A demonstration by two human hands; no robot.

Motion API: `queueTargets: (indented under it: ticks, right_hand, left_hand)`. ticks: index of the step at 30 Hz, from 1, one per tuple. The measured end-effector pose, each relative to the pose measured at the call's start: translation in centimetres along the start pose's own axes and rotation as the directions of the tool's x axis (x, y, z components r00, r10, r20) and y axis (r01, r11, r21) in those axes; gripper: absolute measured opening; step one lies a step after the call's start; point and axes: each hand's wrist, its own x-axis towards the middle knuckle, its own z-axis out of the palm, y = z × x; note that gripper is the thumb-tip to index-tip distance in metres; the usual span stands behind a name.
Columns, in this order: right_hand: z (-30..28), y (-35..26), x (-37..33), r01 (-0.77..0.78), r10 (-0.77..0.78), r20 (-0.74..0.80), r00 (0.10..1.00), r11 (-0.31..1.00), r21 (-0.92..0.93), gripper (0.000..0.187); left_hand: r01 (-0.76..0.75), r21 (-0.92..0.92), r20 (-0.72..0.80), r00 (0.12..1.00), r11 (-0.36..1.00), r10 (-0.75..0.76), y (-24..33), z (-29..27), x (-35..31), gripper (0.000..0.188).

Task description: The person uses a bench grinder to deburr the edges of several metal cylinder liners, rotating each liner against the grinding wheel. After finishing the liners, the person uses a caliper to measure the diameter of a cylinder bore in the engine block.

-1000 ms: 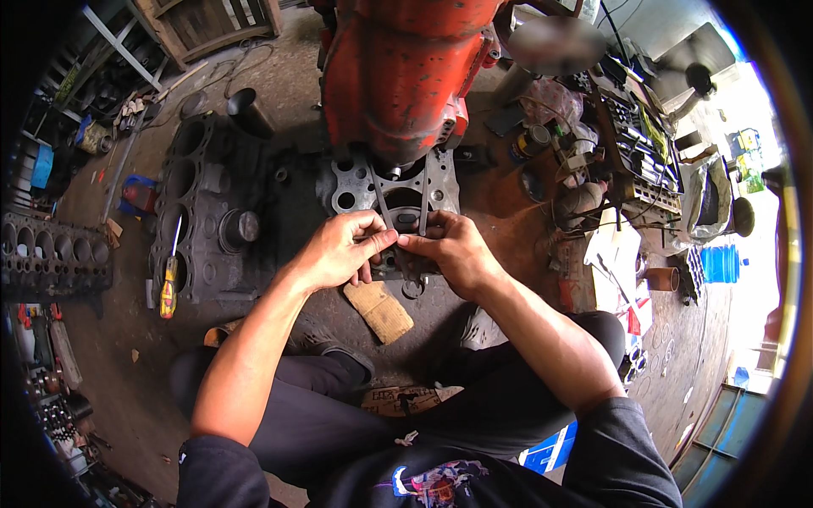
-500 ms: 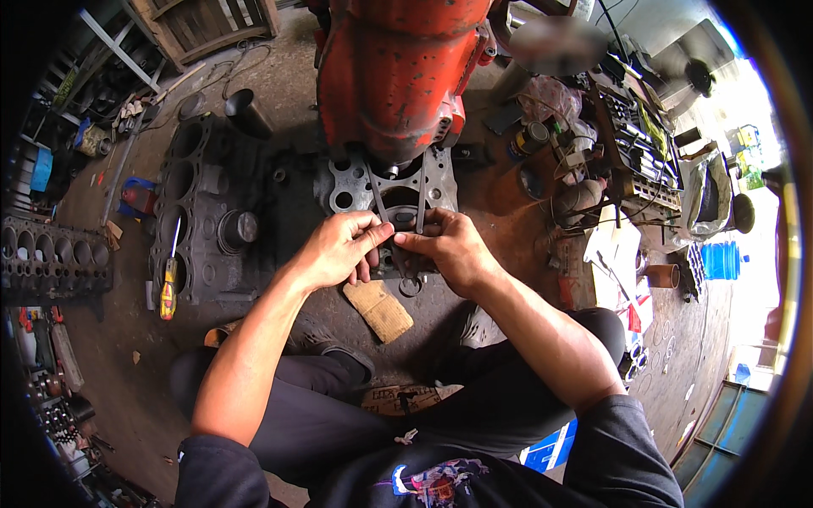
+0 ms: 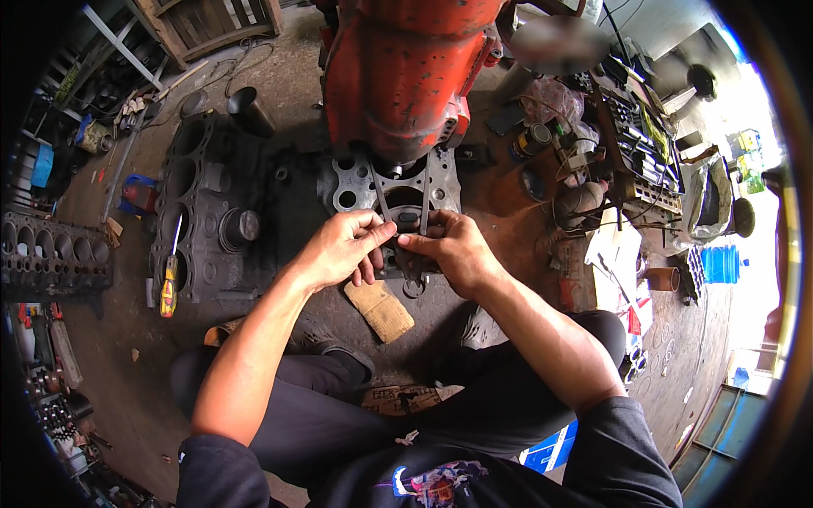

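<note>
My left hand (image 3: 349, 243) and my right hand (image 3: 453, 251) meet over a grey metal engine block (image 3: 349, 183), thumbs almost touching. Fingers of both hands are closed around a two-legged metal tool (image 3: 425, 190). Its two thin grey legs run away from me, one from each hand, toward the underside of a red machine head (image 3: 398, 93). A dark round opening in the block lies between the legs, partly covered by my fingers. Below my right thumb hangs a small metal ring (image 3: 413, 289); whether it belongs to the tool, I cannot tell.
Left stands a dark engine block (image 3: 182, 254) with a piston (image 3: 244, 226) and a yellow-handled screwdriver (image 3: 169, 288) on it. A piece of cardboard (image 3: 379, 311) lies between my feet. To the right are a cluttered tool rack (image 3: 635, 127) and a blue container (image 3: 720, 262).
Both hands keep nearly the same grip and place. The red machine head and the block appear very slightly farther right in the view.
</note>
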Motion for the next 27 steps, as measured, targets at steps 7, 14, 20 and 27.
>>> queueTargets:
  ticks: [7,14,20,27]
  right_hand:
    - [-0.03,0.26,0.3,0.005,-0.005,0.008,1.0,1.0,-0.006,0.045]
    - [-0.07,0.17,0.15,-0.01,0.01,0.02,1.0,1.0,0.02,0.043]
    - [0.07,-0.09,-0.08,-0.018,0.018,0.01,1.0,1.0,-0.006,0.043]
    - [0.01,0.07,0.19,0.003,-0.003,0.01,1.0,1.0,-0.004,0.043]
  left_hand:
    - [0.06,-0.035,0.002,0.998,0.998,-0.06,-0.03,0.13,0.08,0.046]
    - [0.134,-0.093,0.035,0.991,0.987,-0.131,0.15,-0.06,-0.02,0.048]
    - [0.105,-0.09,0.091,0.991,0.99,-0.097,-0.23,-0.37,0.19,0.046]
    - [0.049,-0.086,0.046,0.998,0.995,-0.045,-0.4,-0.05,0.23,0.042]
